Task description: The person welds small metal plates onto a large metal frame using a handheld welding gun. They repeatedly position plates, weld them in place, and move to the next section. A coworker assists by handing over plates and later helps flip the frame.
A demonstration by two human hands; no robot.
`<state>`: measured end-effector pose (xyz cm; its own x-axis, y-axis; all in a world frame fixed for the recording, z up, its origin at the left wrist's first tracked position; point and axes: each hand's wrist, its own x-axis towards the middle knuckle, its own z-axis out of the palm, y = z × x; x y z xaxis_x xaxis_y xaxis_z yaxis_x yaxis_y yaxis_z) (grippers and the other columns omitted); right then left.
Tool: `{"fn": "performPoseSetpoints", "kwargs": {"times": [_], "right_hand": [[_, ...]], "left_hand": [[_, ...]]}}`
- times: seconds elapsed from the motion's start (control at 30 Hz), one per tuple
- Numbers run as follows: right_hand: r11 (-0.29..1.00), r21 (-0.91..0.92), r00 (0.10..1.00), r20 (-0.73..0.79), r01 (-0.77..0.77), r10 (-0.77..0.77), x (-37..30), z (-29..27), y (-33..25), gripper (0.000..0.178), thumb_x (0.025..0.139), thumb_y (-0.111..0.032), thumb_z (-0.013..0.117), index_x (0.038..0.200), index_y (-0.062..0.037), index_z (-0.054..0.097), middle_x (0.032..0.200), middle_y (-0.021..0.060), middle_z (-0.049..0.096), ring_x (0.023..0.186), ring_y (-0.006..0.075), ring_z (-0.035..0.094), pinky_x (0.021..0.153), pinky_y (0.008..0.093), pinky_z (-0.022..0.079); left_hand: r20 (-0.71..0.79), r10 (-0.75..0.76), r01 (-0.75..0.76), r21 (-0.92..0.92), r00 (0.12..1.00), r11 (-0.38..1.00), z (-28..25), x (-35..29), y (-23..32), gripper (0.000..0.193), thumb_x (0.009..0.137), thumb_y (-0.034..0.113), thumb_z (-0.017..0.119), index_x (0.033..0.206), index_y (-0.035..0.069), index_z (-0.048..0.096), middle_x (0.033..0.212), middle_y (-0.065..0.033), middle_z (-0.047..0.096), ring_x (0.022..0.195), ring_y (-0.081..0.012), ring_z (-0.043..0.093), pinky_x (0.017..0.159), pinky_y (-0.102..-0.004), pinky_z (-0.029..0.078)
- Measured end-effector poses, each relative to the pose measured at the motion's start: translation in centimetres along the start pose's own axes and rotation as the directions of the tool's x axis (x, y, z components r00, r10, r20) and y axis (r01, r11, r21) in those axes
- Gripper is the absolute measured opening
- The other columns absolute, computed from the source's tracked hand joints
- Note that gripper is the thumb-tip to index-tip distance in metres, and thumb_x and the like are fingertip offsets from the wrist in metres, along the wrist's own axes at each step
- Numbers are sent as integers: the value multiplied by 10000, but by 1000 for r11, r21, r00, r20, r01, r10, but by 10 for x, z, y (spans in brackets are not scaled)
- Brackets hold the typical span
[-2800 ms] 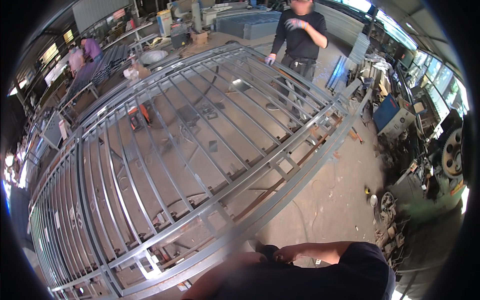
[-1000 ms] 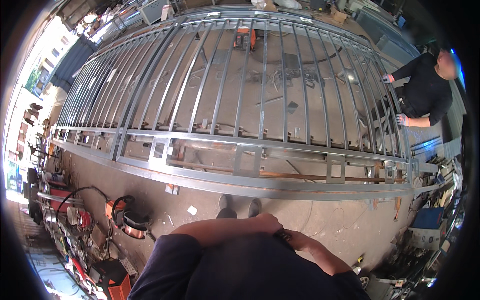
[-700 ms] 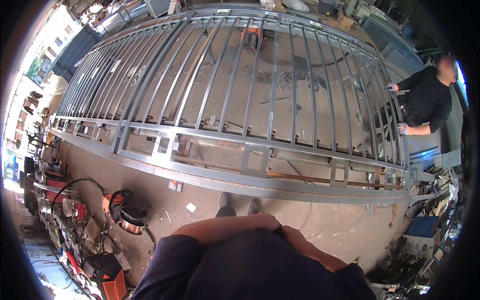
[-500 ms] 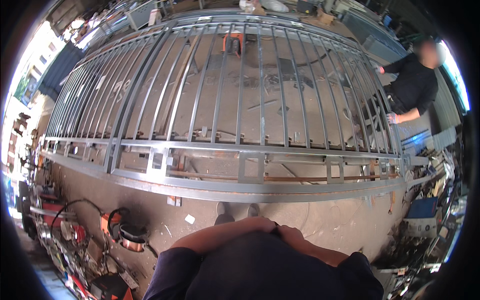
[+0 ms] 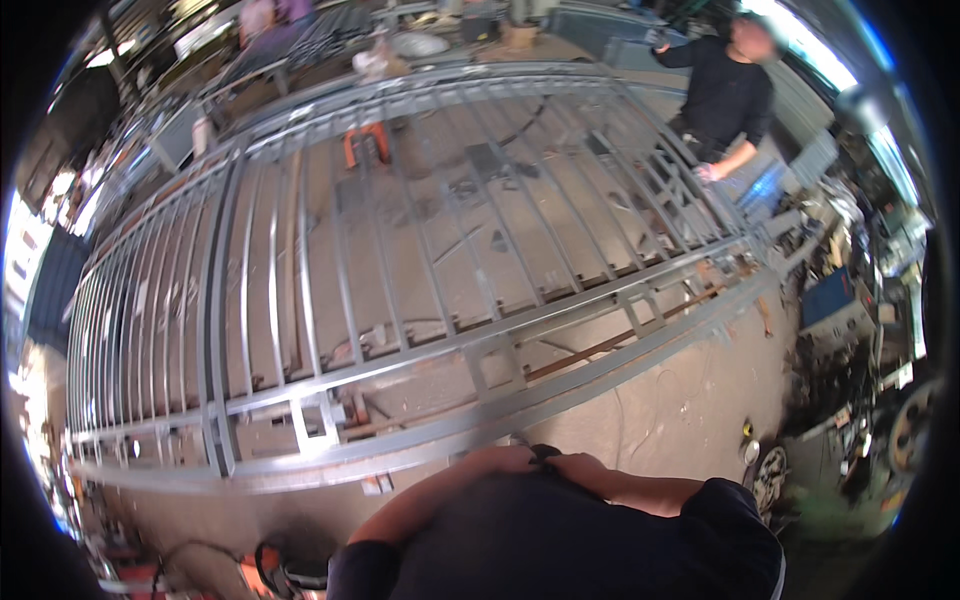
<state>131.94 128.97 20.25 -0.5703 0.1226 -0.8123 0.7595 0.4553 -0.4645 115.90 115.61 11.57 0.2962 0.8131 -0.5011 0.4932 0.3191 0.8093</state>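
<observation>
My left hand [image 5: 514,459] and my right hand [image 5: 582,469] meet in front of my body, close to its dark shirt. A small dark thing [image 5: 544,453] shows between them; I cannot make out what it is or whether either hand holds it. The fingers of both hands are mostly hidden. Beyond my hands a large grey metal frame [image 5: 455,428] with many parallel bars spans the view. Neither hand visibly grips it. Along its near side run two long rails joined by square plates with cutouts [image 5: 489,370].
At the far right end of the frame stands a co-worker [image 5: 728,95] in dark clothes, one hand near the frame. An orange machine [image 5: 366,146] shows behind the bars. On the right are a blue-topped box [image 5: 832,308] and piled scrap. Cables and an orange-black tool [image 5: 268,568] lie lower left.
My view has turned to the right and tilted, so the frame now slants and the co-worker appears higher and further left. My shoes are out of sight. My hands remain together.
</observation>
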Motion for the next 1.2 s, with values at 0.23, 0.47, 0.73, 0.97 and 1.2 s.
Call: {"fn": "performPoseSetpoints", "kwargs": {"times": [0.23,0.47,0.73,0.97,1.2], "right_hand": [[967,122,971,58,225,-233,30,47,64,425,1044,-361,559,1371,-100,633,1312,165,681,1239,259,616,1069,375,449],[951,131,960,4,279,-282,24,72,88,434,1021,-415,593,1312,-104,677,1266,167,699,1208,255,633,1057,383,461],[976,98,967,-184,195,-175,18,100,99,373,981,-389,633,1216,-107,696,1202,168,689,1167,320,641,1023,425,486],[926,86,905,-261,367,-334,15,68,119,351,1002,-385,610,1206,-114,698,1200,155,668,1169,326,629,1027,424,482],[861,38,861,-54,507,-505,26,26,145,403,1009,-459,598,1231,-137,698,1238,125,688,1175,313,642,1032,399,484]], "left_hand": [[126,49,-37,-97,991,995,24,10,-37,428,1004,367,573,1214,18,702,1168,-218,718,1083,-342,684,977,-460,498],[65,28,-33,75,998,997,48,18,-34,432,995,374,578,1237,34,686,1216,-212,701,1140,-371,663,985,-481,499],[-21,7,-6,68,1000,998,58,7,-1,480,990,439,573,1260,55,673,1223,-198,699,1152,-370,660,997,-490,494],[-86,8,-28,-231,996,973,42,7,4,442,973,391,629,1248,52,702,1227,-206,705,1145,-328,670,998,-437,502],[-460,181,-172,61,869,983,87,-65,-16,337,1031,214,563,1306,43,655,1264,-163,663,1179,-284,645,998,-377,510]]}}
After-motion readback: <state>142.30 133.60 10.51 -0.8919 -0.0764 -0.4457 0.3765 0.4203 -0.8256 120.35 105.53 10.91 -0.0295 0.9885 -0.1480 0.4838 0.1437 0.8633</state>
